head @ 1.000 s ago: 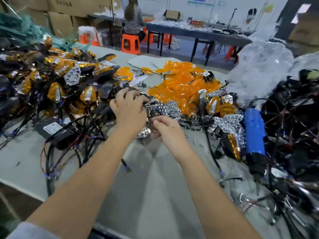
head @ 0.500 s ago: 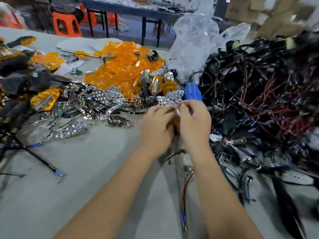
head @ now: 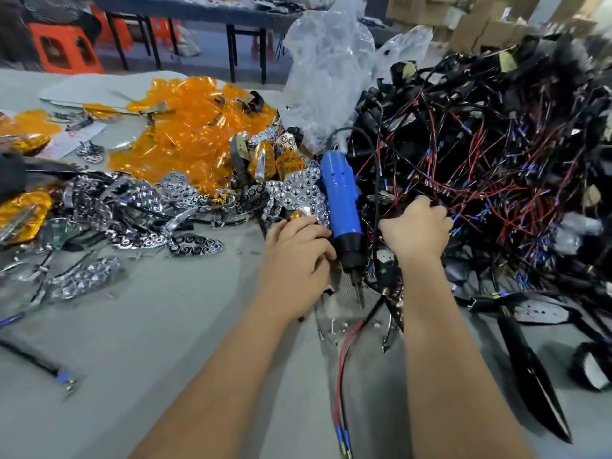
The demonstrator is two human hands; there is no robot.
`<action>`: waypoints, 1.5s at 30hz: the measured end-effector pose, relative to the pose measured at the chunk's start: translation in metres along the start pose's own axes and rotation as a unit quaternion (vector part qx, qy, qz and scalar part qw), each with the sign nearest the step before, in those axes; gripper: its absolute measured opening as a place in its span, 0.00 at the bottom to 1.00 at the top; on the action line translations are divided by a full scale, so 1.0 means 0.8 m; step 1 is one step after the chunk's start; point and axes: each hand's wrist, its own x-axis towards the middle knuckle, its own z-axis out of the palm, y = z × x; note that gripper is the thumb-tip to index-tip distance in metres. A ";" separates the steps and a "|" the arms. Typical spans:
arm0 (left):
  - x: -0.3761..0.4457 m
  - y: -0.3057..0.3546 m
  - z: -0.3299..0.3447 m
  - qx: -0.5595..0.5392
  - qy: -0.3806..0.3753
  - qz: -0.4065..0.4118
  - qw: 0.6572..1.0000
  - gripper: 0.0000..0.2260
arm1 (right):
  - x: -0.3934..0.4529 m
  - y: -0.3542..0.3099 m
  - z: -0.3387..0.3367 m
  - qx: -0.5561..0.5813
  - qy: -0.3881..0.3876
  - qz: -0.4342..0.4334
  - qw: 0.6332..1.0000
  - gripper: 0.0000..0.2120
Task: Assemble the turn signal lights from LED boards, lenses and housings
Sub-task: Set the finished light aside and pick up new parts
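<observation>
Grey covers the whole table I am looking down on, a plain matte top that runs to the far edge. Beyond it I see a dark second table on thin legs, orange stools beneath and beside it, and brown cartons stacked at the far right (no print on them that I can read).

On my right, a big tangle of black, red and blue wires fills that side of the table. Clear plastic bags rise behind it. At centre-left lies a heap of orange lenses, and nearer, a spread of shiny silver reflectors.

A blue screwdriver lies between the hands, tip toward me. A red and black lead trails from under it.

The left hand sits just beside the screwdriver, fingers curled down over a small part I cannot make out. The right hand is clenched at the near edge of the wires; what it grips, I cannot tell.
</observation>
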 end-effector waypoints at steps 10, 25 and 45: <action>0.000 -0.001 -0.002 -0.044 0.022 -0.015 0.999 0.11 | -0.004 -0.057 -0.030 0.202 0.081 -0.160 0.963 0.14; -0.001 -0.001 -0.003 -0.070 0.041 -0.025 0.996 0.12 | 0.057 0.004 -0.039 0.181 0.105 -0.016 0.978 0.29; 0.001 0.000 -0.005 -0.083 0.037 -0.047 0.995 0.14 | 0.099 -0.030 -0.016 0.232 0.035 -0.069 0.970 0.26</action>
